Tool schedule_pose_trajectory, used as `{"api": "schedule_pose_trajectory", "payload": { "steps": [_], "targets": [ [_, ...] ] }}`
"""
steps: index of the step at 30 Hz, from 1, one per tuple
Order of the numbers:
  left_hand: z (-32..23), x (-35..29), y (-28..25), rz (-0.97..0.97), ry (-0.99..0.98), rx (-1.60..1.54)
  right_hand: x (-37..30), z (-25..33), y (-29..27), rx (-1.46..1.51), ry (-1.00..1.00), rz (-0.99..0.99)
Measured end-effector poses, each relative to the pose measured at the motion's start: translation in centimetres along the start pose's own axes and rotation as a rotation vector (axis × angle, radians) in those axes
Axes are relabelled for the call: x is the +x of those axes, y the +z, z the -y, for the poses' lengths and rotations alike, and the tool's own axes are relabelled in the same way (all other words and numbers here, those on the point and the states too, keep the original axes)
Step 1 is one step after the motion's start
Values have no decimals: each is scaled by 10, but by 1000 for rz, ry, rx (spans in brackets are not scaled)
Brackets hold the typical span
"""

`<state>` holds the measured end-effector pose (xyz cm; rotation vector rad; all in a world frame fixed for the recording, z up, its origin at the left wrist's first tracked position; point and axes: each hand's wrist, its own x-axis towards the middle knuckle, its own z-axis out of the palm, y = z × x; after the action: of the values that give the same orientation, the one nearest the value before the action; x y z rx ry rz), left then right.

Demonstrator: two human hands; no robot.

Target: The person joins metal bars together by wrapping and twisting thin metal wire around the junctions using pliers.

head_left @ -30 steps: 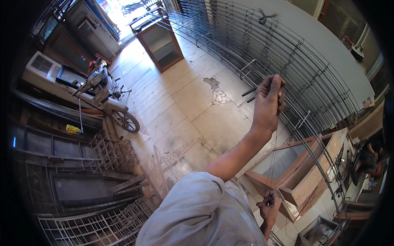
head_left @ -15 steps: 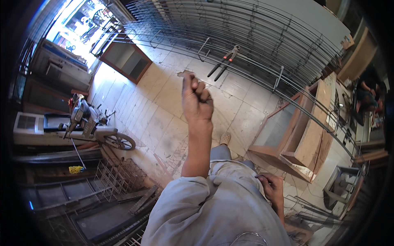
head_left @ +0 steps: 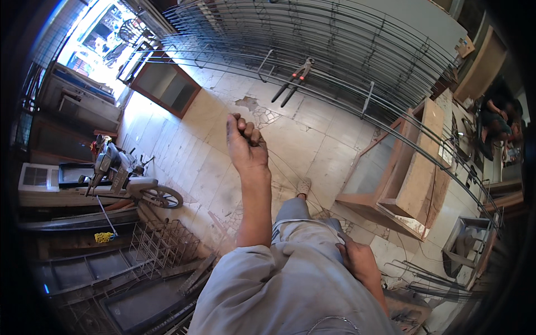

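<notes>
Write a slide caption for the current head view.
Left hand raised and curled, right hand low beside the grey shirt, black-handled tool by metal rods.

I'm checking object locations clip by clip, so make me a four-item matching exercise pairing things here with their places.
1. left hand
2. right hand
3. black-handled pincers
4. motorcycle

A. toward the picture's left edge
B. held out over the tiled floor
C. against the steel rods
D. low, beside the grey clothing

Pairs: 1-B, 2-D, 3-C, 4-A
</notes>
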<state>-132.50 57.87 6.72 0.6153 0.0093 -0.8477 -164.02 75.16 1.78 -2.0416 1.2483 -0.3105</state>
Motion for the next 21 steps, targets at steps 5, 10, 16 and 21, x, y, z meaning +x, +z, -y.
{"api": "schedule_pose_trajectory", "payload": {
  "steps": [5,10,16,21],
  "targets": [
    [9,-13,8,30,141,125,-4,-11,5,-162,-46,29],
    [19,-8,7,5,86,146,-7,-17,5,-154,-35,96],
    [42,-27,10,18,46,198,3,-13,1,-432,52,10],
    [92,-109,2,212,-165,452,63,21,1,-161,-92,-466]
  ]
}}
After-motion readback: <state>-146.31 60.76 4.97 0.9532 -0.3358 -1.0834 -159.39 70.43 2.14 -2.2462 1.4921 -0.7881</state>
